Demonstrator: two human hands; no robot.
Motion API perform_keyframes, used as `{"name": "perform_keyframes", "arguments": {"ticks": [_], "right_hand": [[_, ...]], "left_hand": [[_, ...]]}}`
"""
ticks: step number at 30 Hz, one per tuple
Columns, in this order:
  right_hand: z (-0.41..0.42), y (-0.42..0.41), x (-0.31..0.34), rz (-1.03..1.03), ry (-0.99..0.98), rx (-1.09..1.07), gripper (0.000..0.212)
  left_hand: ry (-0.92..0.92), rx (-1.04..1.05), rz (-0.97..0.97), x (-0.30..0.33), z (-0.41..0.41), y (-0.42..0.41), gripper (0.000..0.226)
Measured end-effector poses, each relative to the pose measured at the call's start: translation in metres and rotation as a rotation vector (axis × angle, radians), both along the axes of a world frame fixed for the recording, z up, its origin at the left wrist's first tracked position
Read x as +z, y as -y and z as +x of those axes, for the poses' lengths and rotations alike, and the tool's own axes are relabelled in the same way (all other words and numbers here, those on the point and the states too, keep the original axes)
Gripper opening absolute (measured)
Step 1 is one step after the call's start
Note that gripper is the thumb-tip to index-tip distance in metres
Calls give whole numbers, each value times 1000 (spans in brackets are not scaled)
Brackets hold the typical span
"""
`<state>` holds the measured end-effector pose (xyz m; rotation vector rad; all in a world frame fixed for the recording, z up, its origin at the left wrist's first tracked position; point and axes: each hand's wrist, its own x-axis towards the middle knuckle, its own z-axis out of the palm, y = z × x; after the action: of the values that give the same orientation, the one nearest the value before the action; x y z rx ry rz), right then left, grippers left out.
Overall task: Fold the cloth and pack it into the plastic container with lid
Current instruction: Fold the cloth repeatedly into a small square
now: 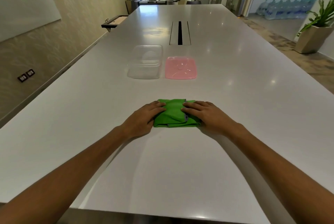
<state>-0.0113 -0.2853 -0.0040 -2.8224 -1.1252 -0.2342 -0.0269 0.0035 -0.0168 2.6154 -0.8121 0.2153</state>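
Note:
A green cloth [174, 115] lies folded into a small bundle on the white table [235, 82], with a grey hem showing at its near edge. My left hand [144, 117] rests on its left side, fingers curled over the top. My right hand [204, 113] lies on its right side, fingers pressing down on the fabric. Farther back stands the clear plastic container [145, 62], open and empty. Its pink lid [180, 68] lies flat just to the right of it.
A cable slot [180, 33] is set into the table behind the lid. A wall shelf [113, 22] juts out past the table's left edge. A potted plant [314, 32] stands on the floor at right.

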Motion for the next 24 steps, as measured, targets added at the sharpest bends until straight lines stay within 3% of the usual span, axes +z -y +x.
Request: {"name": "perform_keyframes", "arguments": {"ticks": [5, 7, 10, 11, 18, 24], "right_hand": [[-5, -1, 4, 109, -158, -51, 59], [-6, -1, 3, 235, -245, -31, 57], [-10, -2, 4, 500, -467, -52, 44], [-13, -3, 8, 587, -554, -86, 37], [-25, -13, 36, 1093, -850, -150, 34], [-25, -21, 38, 1412, -1078, -362, 39]], "left_hand": [[-66, -5, -77, -4, -2, -1, 48], [-181, 0, -282, -2, -7, 3, 46], [-508, 89, -775, 14, -19, 16, 45], [-562, 108, -843, 20, -21, 19, 43], [-461, 174, -947, 39, -14, 30, 33], [-554, 361, -1136, 53, -19, 44, 31]]}}
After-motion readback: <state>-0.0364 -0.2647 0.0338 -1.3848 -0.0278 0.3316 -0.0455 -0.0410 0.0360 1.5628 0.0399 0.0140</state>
